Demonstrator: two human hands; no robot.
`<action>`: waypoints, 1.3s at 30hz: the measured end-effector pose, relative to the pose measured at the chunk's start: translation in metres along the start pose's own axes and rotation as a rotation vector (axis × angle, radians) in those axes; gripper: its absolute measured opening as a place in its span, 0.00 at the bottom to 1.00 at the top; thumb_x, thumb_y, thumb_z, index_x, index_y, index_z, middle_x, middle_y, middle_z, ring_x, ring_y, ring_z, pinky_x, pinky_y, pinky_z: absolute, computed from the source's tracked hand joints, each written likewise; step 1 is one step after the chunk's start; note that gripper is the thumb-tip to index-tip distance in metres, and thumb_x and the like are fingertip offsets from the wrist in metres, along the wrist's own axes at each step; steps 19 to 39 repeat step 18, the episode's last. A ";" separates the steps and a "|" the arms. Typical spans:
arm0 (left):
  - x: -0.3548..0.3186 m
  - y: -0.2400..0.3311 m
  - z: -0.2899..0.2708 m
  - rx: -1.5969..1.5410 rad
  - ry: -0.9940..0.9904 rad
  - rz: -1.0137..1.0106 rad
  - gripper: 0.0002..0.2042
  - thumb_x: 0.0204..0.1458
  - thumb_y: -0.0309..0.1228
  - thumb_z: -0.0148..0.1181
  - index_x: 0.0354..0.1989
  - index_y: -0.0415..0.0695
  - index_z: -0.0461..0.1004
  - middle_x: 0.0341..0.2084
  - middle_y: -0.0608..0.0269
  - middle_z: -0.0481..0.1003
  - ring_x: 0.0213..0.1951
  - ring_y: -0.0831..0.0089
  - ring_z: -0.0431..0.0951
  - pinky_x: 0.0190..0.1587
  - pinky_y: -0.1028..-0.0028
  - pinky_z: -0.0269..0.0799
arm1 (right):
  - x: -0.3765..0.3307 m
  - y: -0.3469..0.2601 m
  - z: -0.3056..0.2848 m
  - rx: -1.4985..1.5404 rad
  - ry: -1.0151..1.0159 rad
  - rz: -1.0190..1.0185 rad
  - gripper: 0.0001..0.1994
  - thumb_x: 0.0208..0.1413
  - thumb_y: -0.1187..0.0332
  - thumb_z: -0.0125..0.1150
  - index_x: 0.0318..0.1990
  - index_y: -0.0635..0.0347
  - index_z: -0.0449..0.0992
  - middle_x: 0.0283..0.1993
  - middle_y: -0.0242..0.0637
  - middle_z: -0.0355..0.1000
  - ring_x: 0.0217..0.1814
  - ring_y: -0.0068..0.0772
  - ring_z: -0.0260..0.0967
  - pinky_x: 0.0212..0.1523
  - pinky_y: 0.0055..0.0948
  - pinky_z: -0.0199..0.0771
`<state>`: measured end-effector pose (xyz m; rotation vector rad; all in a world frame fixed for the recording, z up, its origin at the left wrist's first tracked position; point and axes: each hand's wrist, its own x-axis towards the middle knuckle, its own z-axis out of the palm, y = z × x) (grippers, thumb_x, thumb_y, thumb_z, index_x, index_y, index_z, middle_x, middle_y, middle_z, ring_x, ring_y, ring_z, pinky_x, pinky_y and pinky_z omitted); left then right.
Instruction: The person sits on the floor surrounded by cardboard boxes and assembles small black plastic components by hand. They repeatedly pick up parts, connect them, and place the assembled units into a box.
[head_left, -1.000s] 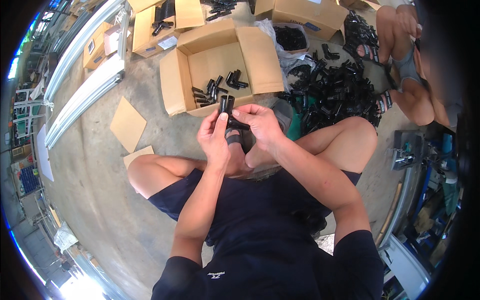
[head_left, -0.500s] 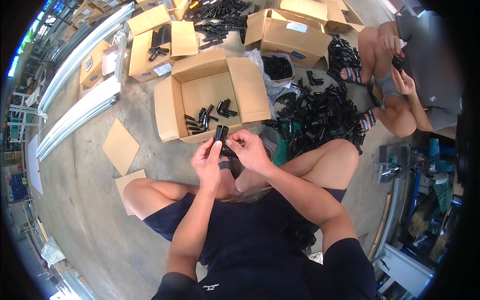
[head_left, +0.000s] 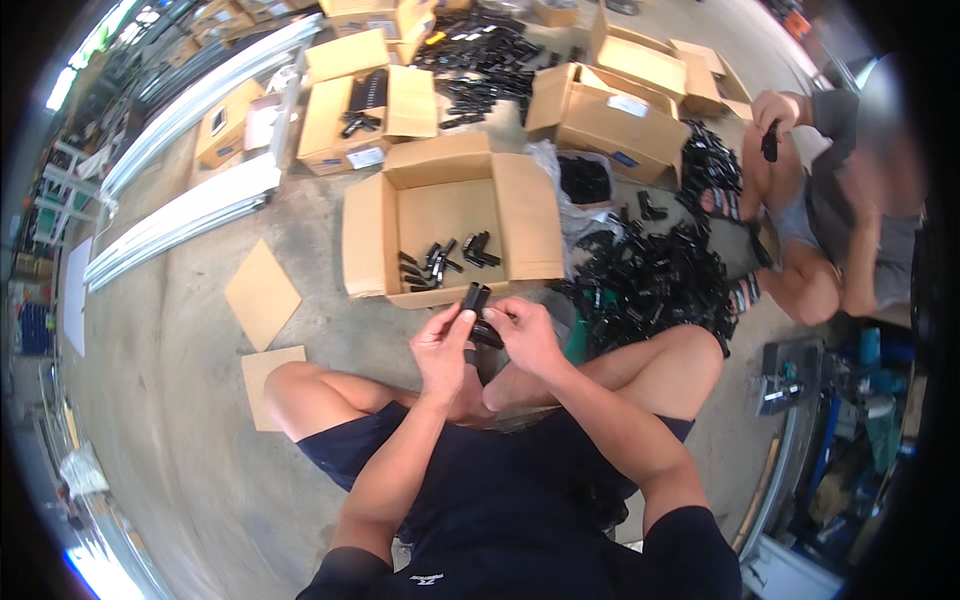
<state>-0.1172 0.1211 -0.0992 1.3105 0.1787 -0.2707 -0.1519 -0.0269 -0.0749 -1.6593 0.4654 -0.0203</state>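
The person sits cross-legged on a bare grey concrete floor (head_left: pixel 180 420), both hands raised just in front of the knees and closed together around a small black plastic part (head_left: pixel 476 300): the left hand (head_left: pixel 445 345) pinches its near end and the right hand (head_left: pixel 525 335) grips it from the right side, the part standing roughly upright between the fingertips. Just beyond the hands lies an open cardboard box (head_left: pixel 450 225) with its flaps spread flat and a few loose black parts (head_left: pixel 450 255) scattered on its bottom. To the right of that box a big heap of black parts (head_left: pixel 655 285) spreads over the floor, touching a plastic bag holding more of them. Two flat cardboard sheets (head_left: pixel 262 295) lie on the floor to the left, near the person's left knee. Farther off stand several more cardboard boxes (head_left: pixel 605 115), some open, with another spread of black pieces between them. Long pale metal profiles (head_left: pixel 185 215) run along the floor at the far left. At the far right another person (head_left: pixel 840 220) sits on the floor holding a black piece, beside blue machinery at the right edge.
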 end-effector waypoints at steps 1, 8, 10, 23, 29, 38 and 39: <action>0.000 0.000 -0.001 -0.005 0.014 -0.041 0.12 0.59 0.25 0.68 0.50 0.35 0.82 0.33 0.68 0.81 0.29 0.86 0.76 0.28 0.84 0.71 | -0.001 0.001 0.000 -0.103 0.013 -0.093 0.07 0.61 0.72 0.67 0.38 0.69 0.82 0.35 0.37 0.78 0.38 0.24 0.76 0.39 0.25 0.75; -0.004 0.010 0.003 -0.034 -0.077 0.054 0.12 0.59 0.18 0.66 0.51 0.33 0.81 0.42 0.62 0.82 0.41 0.82 0.80 0.46 0.82 0.76 | -0.003 0.001 -0.003 -0.038 -0.007 -0.016 0.07 0.61 0.72 0.66 0.38 0.69 0.82 0.36 0.39 0.78 0.38 0.27 0.76 0.39 0.27 0.75; -0.003 0.012 -0.001 -0.042 -0.063 0.034 0.12 0.59 0.18 0.66 0.51 0.32 0.81 0.42 0.62 0.82 0.41 0.82 0.80 0.46 0.81 0.77 | -0.004 0.001 0.003 -0.039 0.019 -0.133 0.07 0.61 0.72 0.66 0.38 0.70 0.82 0.35 0.38 0.79 0.37 0.27 0.76 0.39 0.27 0.75; -0.003 0.008 0.002 -0.046 -0.076 0.088 0.13 0.60 0.24 0.67 0.53 0.37 0.81 0.39 0.63 0.83 0.37 0.82 0.81 0.36 0.83 0.80 | 0.001 0.021 0.001 0.308 -0.084 0.160 0.10 0.64 0.71 0.65 0.51 0.59 0.83 0.41 0.36 0.79 0.41 0.23 0.73 0.46 0.26 0.74; -0.003 0.008 0.002 -0.046 -0.076 0.088 0.13 0.60 0.24 0.67 0.53 0.37 0.81 0.39 0.63 0.83 0.37 0.82 0.81 0.36 0.83 0.80 | 0.001 0.021 0.001 0.308 -0.084 0.160 0.10 0.64 0.71 0.65 0.51 0.59 0.83 0.41 0.36 0.79 0.41 0.23 0.73 0.46 0.26 0.74; -0.003 0.008 0.002 -0.046 -0.076 0.088 0.13 0.60 0.24 0.67 0.53 0.37 0.81 0.39 0.63 0.83 0.37 0.82 0.81 0.36 0.83 0.80 | 0.001 0.021 0.001 0.308 -0.084 0.160 0.10 0.64 0.71 0.65 0.51 0.59 0.83 0.41 0.36 0.79 0.41 0.23 0.73 0.46 0.26 0.74; -0.003 0.008 0.002 -0.046 -0.076 0.088 0.13 0.60 0.24 0.67 0.53 0.37 0.81 0.39 0.63 0.83 0.37 0.82 0.81 0.36 0.83 0.80 | 0.001 0.021 0.001 0.308 -0.084 0.160 0.10 0.64 0.71 0.65 0.51 0.59 0.83 0.41 0.36 0.79 0.41 0.23 0.73 0.46 0.26 0.74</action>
